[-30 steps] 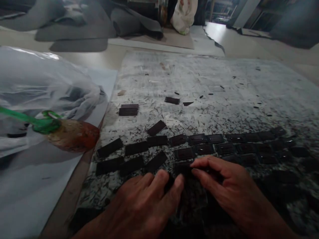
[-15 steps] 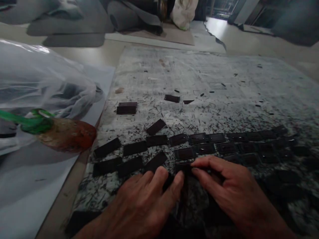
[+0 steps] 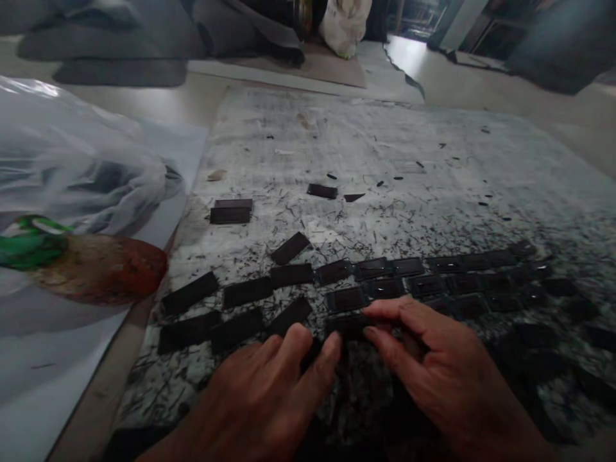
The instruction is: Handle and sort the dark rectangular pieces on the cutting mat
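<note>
Between my two hands is a small dark rectangular piece (image 3: pixel 350 325), just below the rows of similar pieces. My right hand (image 3: pixel 433 366) pinches its right end between thumb and forefinger. At the left end, the thumb of my left hand (image 3: pixel 269 391) presses against it with the fingers curled; part of the fingers' grip is hidden. Framed dark pieces (image 3: pixel 347 298) with glossy edges lie in rows beyond and to the right. Plain dark rectangles (image 3: pixel 248 292) lie loosely spaced on the left.
A whitish work board (image 3: pixel 308 138) is strewn with dark slivers. To the left are a clear plastic bag (image 3: pixel 86 160) and a brown-and-red bulbous object (image 3: pixel 106 266) with a green top. Dark sheets and a roll (image 3: pixel 240 29) sit at the back, near a white bag (image 3: pixel 345 25).
The whole view has shifted slightly, so the board and pieces appear further left. Both hands stay at the same piece, whose dark upper face now shows more.
</note>
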`<state>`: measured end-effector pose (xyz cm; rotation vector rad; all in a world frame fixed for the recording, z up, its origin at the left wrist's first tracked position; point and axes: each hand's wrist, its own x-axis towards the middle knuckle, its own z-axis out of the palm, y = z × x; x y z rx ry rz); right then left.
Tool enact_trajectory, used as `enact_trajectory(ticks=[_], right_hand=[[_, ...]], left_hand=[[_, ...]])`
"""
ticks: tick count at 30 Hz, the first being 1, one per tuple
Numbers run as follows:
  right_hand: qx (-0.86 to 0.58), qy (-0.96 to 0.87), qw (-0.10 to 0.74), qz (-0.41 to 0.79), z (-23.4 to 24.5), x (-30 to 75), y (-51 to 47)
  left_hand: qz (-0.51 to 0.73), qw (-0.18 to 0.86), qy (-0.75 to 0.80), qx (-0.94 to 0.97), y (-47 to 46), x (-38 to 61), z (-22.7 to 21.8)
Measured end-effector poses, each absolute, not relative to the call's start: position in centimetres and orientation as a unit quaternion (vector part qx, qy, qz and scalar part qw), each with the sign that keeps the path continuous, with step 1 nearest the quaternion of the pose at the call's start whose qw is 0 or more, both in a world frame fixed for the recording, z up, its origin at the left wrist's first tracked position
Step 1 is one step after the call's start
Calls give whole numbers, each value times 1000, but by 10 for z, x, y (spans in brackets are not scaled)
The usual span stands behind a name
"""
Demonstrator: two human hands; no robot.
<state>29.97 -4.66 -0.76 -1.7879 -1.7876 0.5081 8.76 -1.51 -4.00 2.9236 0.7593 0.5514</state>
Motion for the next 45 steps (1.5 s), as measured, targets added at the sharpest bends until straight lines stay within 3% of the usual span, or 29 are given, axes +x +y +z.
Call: enact_trajectory(ticks=[6, 24, 41, 45], right_hand=[[-677, -675, 271, 115, -6, 313, -61], [-695, -678, 222, 94, -25, 291, -60], [-691, -697, 189, 3, -28, 286, -55], [-692, -689, 214, -1, -20, 290, -58]], left_hand=[[202, 25, 244, 948, -14, 87, -42], [126, 75, 246, 958, -15, 85, -29], [183, 93, 237, 950, -10, 85, -33], [167, 98, 229, 954, -8, 86, -29]])
